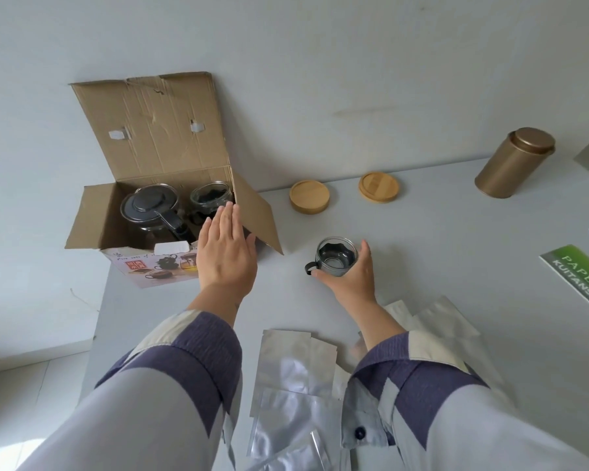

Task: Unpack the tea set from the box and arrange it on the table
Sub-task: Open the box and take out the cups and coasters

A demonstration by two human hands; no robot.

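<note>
An open cardboard box [92, 215] stands at the table's left corner with its lid flap up. Inside it I see a glass teapot with a black lid [149, 206] and a glass cup [213, 194] beside it. My left hand [225, 250] hovers flat, fingers together, over the box's right front edge, holding nothing. A second glass cup with a black handle [335, 256] rests on the grey table [439, 239], and my right hand [352, 274] is wrapped around it from the near side.
Two round wooden coasters [309, 196] [378, 186] lie near the wall. A gold tin canister [514, 163] stands at the back right. A green booklet [583, 278] lies at the right edge. Several silver foil pouches [296, 372] cover the near table.
</note>
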